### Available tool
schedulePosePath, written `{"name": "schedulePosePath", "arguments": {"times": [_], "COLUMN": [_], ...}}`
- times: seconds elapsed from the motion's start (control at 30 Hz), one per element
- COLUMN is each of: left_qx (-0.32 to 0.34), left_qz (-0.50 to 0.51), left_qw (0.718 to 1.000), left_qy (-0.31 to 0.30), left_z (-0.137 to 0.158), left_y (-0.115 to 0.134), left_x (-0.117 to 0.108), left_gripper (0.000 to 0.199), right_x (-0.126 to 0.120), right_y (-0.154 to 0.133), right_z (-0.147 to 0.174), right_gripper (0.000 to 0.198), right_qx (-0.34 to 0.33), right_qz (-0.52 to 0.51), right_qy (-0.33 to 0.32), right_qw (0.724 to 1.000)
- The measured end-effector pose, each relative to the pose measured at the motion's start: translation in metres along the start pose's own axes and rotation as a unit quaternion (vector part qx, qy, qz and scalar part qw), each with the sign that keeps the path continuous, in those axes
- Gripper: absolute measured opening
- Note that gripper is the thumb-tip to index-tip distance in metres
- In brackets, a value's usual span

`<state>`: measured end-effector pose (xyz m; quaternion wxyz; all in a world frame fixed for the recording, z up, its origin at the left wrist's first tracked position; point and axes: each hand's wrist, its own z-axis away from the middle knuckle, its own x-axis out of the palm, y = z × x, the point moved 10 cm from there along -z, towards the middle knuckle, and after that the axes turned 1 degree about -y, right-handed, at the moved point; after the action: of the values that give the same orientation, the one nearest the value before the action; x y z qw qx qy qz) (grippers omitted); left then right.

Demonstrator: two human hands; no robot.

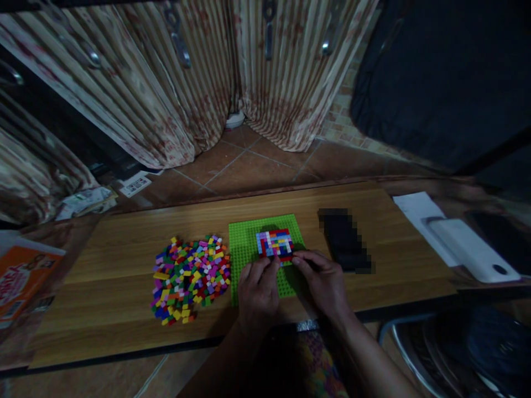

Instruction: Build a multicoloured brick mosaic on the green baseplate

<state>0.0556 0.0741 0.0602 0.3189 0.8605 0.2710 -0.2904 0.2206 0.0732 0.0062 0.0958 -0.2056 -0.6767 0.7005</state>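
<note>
A green studded baseplate point(243, 243) lies on the wooden table, with a patch of small coloured toy bricks point(274, 241) built up on its middle. My left hand point(259, 287) rests over the plate's near left part, fingers curled and closed, their tips at the near edge of the brick patch. From the right, my right hand point(326, 279) reaches in with thumb and forefinger pinched together at the patch's near right corner. Whatever sits between the fingertips of either hand is too small or hidden to make out. Left of the plate spreads a pile of loose mixed bricks point(194, 273).
A dark, partly pixelated flat object point(346, 240) lies right of the plate. Beyond the table's point(120, 265) right end are white paper point(423, 218) and a white device point(473, 251). An orange package point(22, 276) is at far left. Striped curtains point(166, 99) hang behind.
</note>
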Motion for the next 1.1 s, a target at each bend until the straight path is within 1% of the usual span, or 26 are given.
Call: {"name": "schedulePosePath", "arguments": {"times": [0.2, 0.57, 0.77, 0.87, 0.97, 1.1], "left_qx": [-0.009, -0.039, -0.028, -0.034, -0.037, -0.021], "left_qz": [0.021, 0.043, 0.055, 0.049, 0.044, 0.036], "left_qw": [1.000, 0.998, 0.998, 0.998, 0.998, 0.999], "left_qy": [0.020, 0.015, 0.029, 0.029, 0.024, 0.016], "left_z": [-0.0005, -0.0018, -0.0015, -0.0014, -0.0011, -0.0004], "left_y": [-0.0024, -0.0065, -0.0043, -0.0053, -0.0060, -0.0034], "left_x": [-0.0013, -0.0022, -0.0044, -0.0042, -0.0031, -0.0008], "left_gripper": [0.027, 0.023, 0.022, 0.022, 0.023, 0.026], "right_x": [0.0001, 0.0007, -0.0008, -0.0010, 0.0000, -0.0004], "right_y": [0.0025, 0.0004, 0.0006, 0.0002, -0.0006, -0.0016], "right_z": [-0.0026, 0.0004, 0.0043, 0.0049, 0.0037, 0.0012], "right_gripper": [0.020, 0.018, 0.014, 0.014, 0.015, 0.017], "right_qx": [0.010, -0.006, -0.029, -0.038, -0.033, -0.025], "right_qz": [-0.013, -0.013, -0.006, -0.005, 0.000, 0.006], "right_qy": [-0.011, -0.018, -0.005, -0.004, -0.012, -0.018], "right_qw": [1.000, 1.000, 1.000, 0.999, 0.999, 1.000]}}
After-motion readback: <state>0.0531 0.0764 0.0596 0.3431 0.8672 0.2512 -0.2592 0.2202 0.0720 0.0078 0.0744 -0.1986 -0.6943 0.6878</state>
